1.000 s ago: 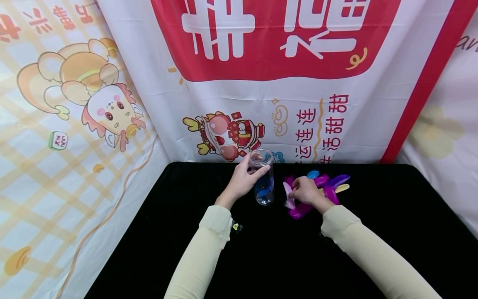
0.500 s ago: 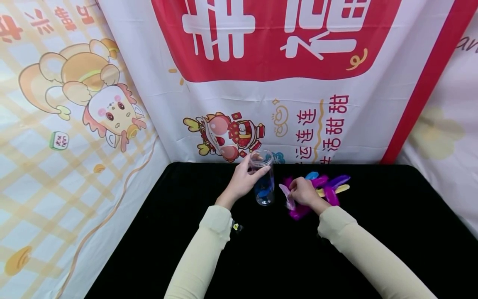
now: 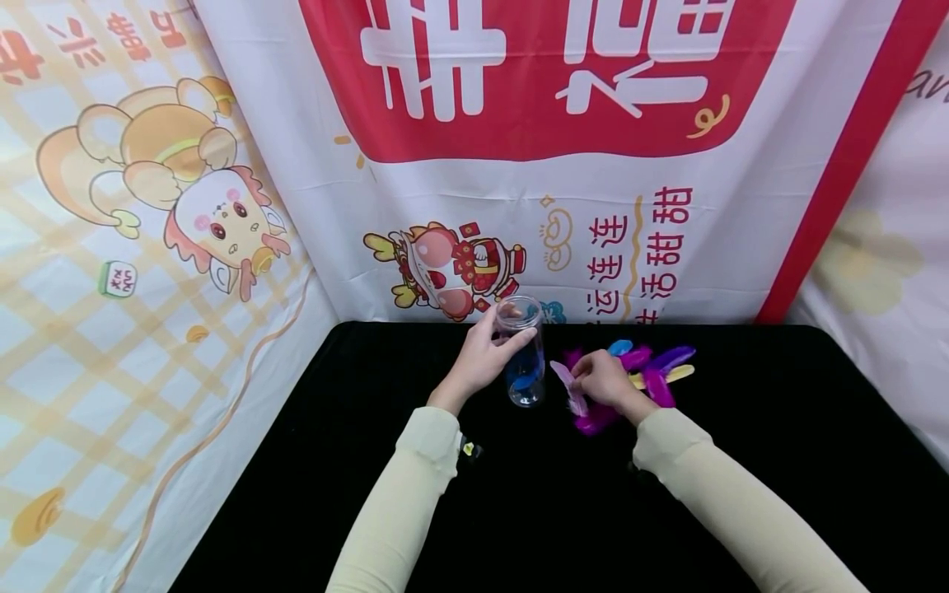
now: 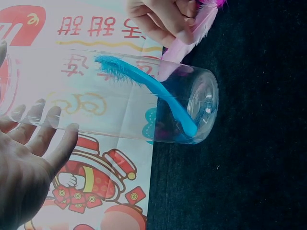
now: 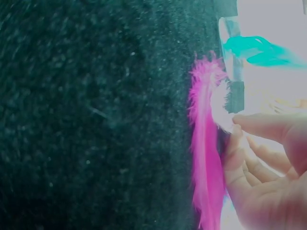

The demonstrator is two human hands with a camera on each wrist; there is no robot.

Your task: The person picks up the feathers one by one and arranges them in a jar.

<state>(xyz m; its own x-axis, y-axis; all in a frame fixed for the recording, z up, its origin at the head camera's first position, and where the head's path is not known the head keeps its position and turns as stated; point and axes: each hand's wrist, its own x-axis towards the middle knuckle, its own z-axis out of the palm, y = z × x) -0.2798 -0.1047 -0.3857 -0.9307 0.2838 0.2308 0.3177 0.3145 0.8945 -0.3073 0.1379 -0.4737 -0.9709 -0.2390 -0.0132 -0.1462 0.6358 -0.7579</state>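
Observation:
My left hand [image 3: 478, 358] holds a clear, open-mouthed plastic jar [image 3: 525, 397] by its upper part, the rim facing up. Inside the jar, a curved blue feather [image 4: 160, 89] reaches down to the base, as the left wrist view shows. Just right of the jar, my right hand [image 3: 604, 380] pinches a pale pink feather [image 3: 562, 375] between thumb and fingertips. That feather stands outside the jar, beside its lower wall. A magenta feather [image 5: 206, 143] lies on the black table right by the right fingers.
Around and behind the right hand lie loose feathers: a blue one [image 3: 619, 347], a purple one [image 3: 673, 359], a yellow one [image 3: 680, 374] and several magenta ones. The black table [image 3: 549, 511] ends at a printed cloth backdrop [image 3: 474, 198] close behind the jar.
My right hand has shifted slightly left with the pale pink feather, whose upper end leans nearer the jar. The left hand and jar have stayed in place.

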